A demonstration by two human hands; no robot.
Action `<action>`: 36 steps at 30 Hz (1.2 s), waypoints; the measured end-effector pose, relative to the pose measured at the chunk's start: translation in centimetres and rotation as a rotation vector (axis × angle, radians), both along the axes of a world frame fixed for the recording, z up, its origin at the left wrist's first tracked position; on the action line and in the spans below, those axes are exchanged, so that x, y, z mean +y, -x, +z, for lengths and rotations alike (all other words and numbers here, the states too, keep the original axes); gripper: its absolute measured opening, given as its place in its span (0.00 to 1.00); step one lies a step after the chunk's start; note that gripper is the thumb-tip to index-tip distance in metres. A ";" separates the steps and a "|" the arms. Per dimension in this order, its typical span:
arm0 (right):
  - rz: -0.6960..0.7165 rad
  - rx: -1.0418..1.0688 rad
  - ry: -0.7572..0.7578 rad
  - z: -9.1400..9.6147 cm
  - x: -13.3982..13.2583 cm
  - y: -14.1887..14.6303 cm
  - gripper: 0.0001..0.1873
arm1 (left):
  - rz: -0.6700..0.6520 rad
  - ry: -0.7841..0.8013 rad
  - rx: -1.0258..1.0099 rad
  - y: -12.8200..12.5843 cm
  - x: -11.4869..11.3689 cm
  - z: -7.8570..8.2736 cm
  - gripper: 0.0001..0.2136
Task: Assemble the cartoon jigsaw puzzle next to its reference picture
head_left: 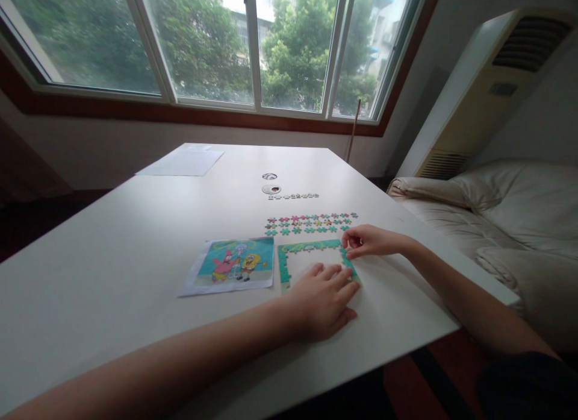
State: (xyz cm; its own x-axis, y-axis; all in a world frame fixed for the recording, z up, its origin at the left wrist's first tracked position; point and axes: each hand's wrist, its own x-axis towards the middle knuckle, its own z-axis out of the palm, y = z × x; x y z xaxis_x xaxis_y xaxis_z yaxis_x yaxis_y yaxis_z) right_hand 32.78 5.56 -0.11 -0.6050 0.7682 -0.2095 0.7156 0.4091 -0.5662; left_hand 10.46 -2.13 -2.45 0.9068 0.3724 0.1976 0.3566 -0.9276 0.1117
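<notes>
A jigsaw border (311,246) of green and teal pieces lies flat on the white table, bare inside. My left hand (323,299) rests palm down over its lower right part, fingers spread, hiding most of the bottom edge. At the border's upper right corner is my right hand (368,240), its fingers curled and the thumb touching the right side strip; whatever lies between the fingertips is hidden. Left of the border sits a printed cartoon picture (241,263) with a pink starfish and a yellow sponge figure. Loose puzzle pieces (309,223) form rows just beyond the border.
Farther back on the table (112,275) are a row of small grey pieces (293,196) and two round items (271,189). White paper (185,162) lies at the far left corner. A cream sofa (474,221) stands right of the table, near a tall air conditioner (469,94).
</notes>
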 end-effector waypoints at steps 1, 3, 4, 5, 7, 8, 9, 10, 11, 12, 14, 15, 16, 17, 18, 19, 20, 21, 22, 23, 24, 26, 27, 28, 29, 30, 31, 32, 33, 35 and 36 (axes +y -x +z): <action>-0.006 -0.004 -0.008 0.0 0.0 0.0 0.18 | 0.004 -0.001 -0.001 0.0 0.1 -0.1 0.19; -0.019 -0.007 -0.017 0.1 0.1 0.1 0.18 | 0.009 -0.003 -0.003 -0.1 0.3 -0.2 0.19; -0.024 -0.005 -0.019 0.1 0.2 0.1 0.18 | 0.011 -0.003 -0.004 -0.2 0.4 -0.3 0.19; -0.026 -0.001 -0.020 0.1 0.3 0.1 0.18 | 0.014 -0.004 -0.006 -0.2 0.5 -0.3 0.19; -0.022 0.005 -0.022 0.1 0.4 0.0 0.19 | 0.017 -0.005 -0.007 -0.2 0.7 -0.3 0.19; -0.019 0.005 -0.023 0.1 0.4 0.0 0.19 | 0.018 -0.006 -0.007 -0.2 0.7 -0.3 0.19; -0.017 0.002 -0.023 0.2 0.5 0.0 0.19 | 0.019 -0.007 -0.007 -0.2 0.7 -0.3 0.19; -0.016 -0.001 -0.022 0.2 0.5 0.0 0.19 | 0.018 -0.006 -0.006 -0.2 0.7 -0.2 0.19; -0.014 -0.005 -0.022 0.2 0.5 0.0 0.19 | 0.017 -0.004 -0.005 -0.2 0.7 -0.2 0.19; -0.013 -0.009 -0.022 0.2 0.5 0.0 0.19 | 0.016 -0.001 -0.003 -0.2 0.7 -0.1 0.19; -0.011 -0.020 -0.027 0.3 0.5 0.1 0.19 | 0.015 0.002 0.005 -0.1 0.7 0.0 0.19; -0.008 -0.024 -0.034 0.3 0.4 0.1 0.19 | 0.016 0.001 0.010 0.0 0.7 0.0 0.20; -0.005 -0.026 -0.042 0.4 0.3 0.1 0.18 | 0.014 -0.001 0.014 0.1 0.7 0.0 0.20; -0.005 -0.025 -0.054 0.4 0.3 0.1 0.18 | 0.013 -0.005 0.017 0.3 0.6 0.0 0.21; -0.005 -0.024 -0.069 0.5 0.2 0.1 0.18 | 0.015 -0.008 0.021 0.6 0.7 0.0 0.21; -0.007 -0.021 -0.085 0.6 0.0 0.0 0.18 | 0.019 -0.011 0.025 1.1 0.7 0.1 0.21; -0.010 -0.020 -0.101 0.7 -0.1 -0.1 0.18 | 0.030 -0.014 0.030 1.6 0.7 0.1 0.21; -0.014 -0.022 -0.115 0.8 -0.2 -0.1 0.18 | 0.043 -0.015 0.039 2.3 0.7 0.2 0.21; -0.018 -0.026 -0.130 0.9 -0.3 -0.2 0.18 | 0.062 -0.016 0.049 3.1 0.8 0.4 0.21; -0.018 -0.032 -0.146 1.0 -0.4 -0.2 0.18 | 0.085 -0.015 0.060 3.9 0.8 0.5 0.20; -0.016 -0.040 -0.163 1.2 -0.5 -0.2 0.18 | 0.107 -0.010 0.072 4.9 0.9 0.6 0.20; -0.007 -0.057 -0.205 1.4 -0.8 -0.1 0.17 | 0.172 -0.009 0.102 6.8 1.0 0.8 0.20; 0.002 -0.066 -0.226 1.5 -0.9 0.0 0.17 | 0.199 -0.012 0.108 7.7 1.0 0.8 0.19; 0.014 -0.072 -0.244 1.5 -1.0 0.1 0.17 | 0.219 -0.012 0.110 8.5 1.1 0.7 0.19; 0.025 -0.076 -0.259 1.5 -1.0 0.2 0.16 | 0.239 -0.017 0.104 9.3 1.2 0.6 0.19; 0.034 -0.077 -0.271 1.5 -1.1 0.4 0.16 | 0.255 -0.019 0.093 9.9 1.3 0.5 0.19; 0.044 -0.079 -0.278 1.4 -1.1 0.4 0.16 | 0.264 -0.023 0.077 10.4 1.4 0.4 0.18; 0.049 -0.079 -0.283 1.3 -1.1 0.5 0.15 | 0.273 -0.024 0.064 10.8 1.5 0.2 0.18; 0.051 -0.080 -0.284 1.2 -1.2 0.6 0.15 | 0.278 -0.026 0.051 11.1 1.6 0.1 0.18; 0.050 -0.081 -0.275 1.0 -1.2 0.6 0.15 | 0.282 -0.025 0.038 11.3 1.8 -0.1 0.18; 0.048 -0.083 -0.269 0.9 -1.2 0.6 0.15 | 0.280 -0.022 0.037 11.4 1.8 -0.2 0.17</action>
